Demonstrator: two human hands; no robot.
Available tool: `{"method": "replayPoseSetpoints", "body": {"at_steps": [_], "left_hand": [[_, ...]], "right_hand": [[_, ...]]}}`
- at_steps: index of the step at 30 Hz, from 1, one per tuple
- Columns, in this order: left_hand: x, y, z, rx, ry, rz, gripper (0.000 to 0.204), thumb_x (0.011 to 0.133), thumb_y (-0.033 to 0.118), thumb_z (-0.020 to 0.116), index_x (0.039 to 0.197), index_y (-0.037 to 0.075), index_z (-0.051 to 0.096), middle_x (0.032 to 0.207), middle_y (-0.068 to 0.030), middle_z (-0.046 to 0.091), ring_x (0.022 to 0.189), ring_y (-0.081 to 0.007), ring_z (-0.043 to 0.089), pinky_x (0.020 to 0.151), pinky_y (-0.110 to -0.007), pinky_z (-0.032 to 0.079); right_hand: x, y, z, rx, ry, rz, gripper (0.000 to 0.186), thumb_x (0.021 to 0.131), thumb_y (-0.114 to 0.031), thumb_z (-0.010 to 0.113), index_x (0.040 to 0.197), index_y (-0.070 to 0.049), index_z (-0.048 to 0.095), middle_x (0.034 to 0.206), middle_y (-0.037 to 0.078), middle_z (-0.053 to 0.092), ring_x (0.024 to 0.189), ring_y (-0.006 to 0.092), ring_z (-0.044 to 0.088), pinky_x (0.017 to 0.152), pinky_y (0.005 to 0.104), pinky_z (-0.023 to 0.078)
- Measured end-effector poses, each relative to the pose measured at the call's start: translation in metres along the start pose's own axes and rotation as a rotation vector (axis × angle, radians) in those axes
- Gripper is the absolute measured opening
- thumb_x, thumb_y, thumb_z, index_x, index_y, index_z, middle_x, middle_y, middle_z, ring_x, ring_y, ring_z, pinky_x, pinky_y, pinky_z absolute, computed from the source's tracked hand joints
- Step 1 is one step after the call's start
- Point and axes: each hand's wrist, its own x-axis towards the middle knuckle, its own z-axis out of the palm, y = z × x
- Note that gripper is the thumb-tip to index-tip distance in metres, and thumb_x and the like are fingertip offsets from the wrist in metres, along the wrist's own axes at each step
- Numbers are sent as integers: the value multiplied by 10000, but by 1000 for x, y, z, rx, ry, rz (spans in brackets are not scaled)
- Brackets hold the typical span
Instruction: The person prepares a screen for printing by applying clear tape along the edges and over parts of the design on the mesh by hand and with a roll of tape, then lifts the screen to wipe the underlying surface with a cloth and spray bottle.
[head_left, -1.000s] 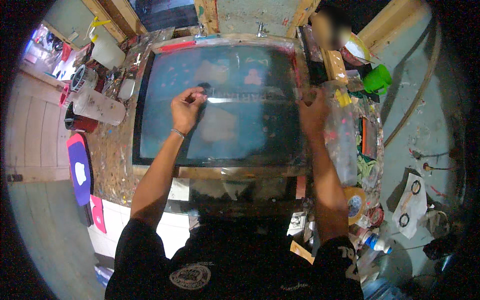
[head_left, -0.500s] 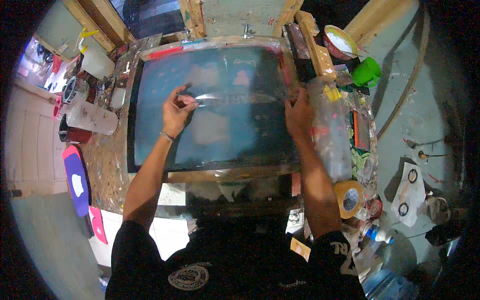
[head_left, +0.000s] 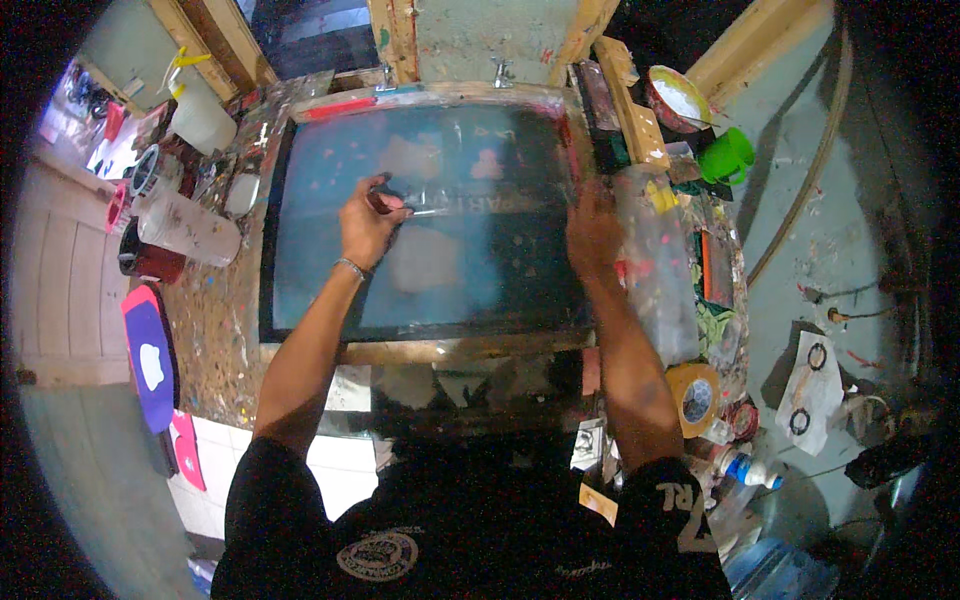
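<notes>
Inward from the counter's left edge (head_left: 205,335), my left hand (head_left: 368,224) pinches a strip (head_left: 426,212) near lettering (head_left: 487,203); right hand (head_left: 593,232): I cannot tell.

Super paint-splattered worktop (head_left: 215,345), greyish-green wall (head_left: 800,260) off its right edge, white floor tiles (head_left: 222,470) by the near-left corner, bright opening (head_left: 112,150) beyond the far-left.

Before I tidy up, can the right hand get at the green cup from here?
Probably yes: the right hand is at the right side of the frame, and only low clutter seems to separate it from the green cup. Whether that hand holds anything is unclear.
</notes>
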Motion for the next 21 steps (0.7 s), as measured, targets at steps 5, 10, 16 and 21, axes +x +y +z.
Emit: {"method": "replayPoseSetpoints", "body": {"at_steps": [5, 10, 16, 21], "left_hand": [[-2, 10, 2, 17, -18, 3, 599, 690, -14, 792, 1229, -10, 533, 817, -63, 679, 712, -123, 637, 668, -265, 523], [1, -1, -1, 31, -34, 41, 606, 685, 9, 804, 1222, -32, 526, 823, -64, 686, 737, -129, 642, 696, -269, 524], [4, -14, 0, 21, -37, 45, 602, 691, -2, 792, 1221, -47, 508, 834, -58, 680, 761, -127, 638, 713, -262, 519], [4, -10, 3, 29, -55, 66, 611, 690, -8, 785, 1229, -45, 501, 832, -56, 678, 763, -133, 639, 715, -268, 520]], "right_hand": [[1, 14, 17, -40, 160, -141, 388, 885, -148, 581, 1250, -38, 504, 971, 228, 636, 861, 396, 621, 691, 490, 518], [0, 13, 22, 116, 152, -95, 258, 922, -139, 509, 1140, -11, 559, 842, 230, 620, 793, 405, 612, 658, 484, 505], [1, 9, 13, -1, 167, -189, 232, 966, -152, 420, 1009, 17, 573, 869, 259, 627, 810, 427, 610, 704, 505, 493], [8, 8, 15, 94, 187, -82, 149, 930, -101, 461, 972, 11, 549, 871, 249, 627, 826, 425, 616, 716, 504, 500]]}}
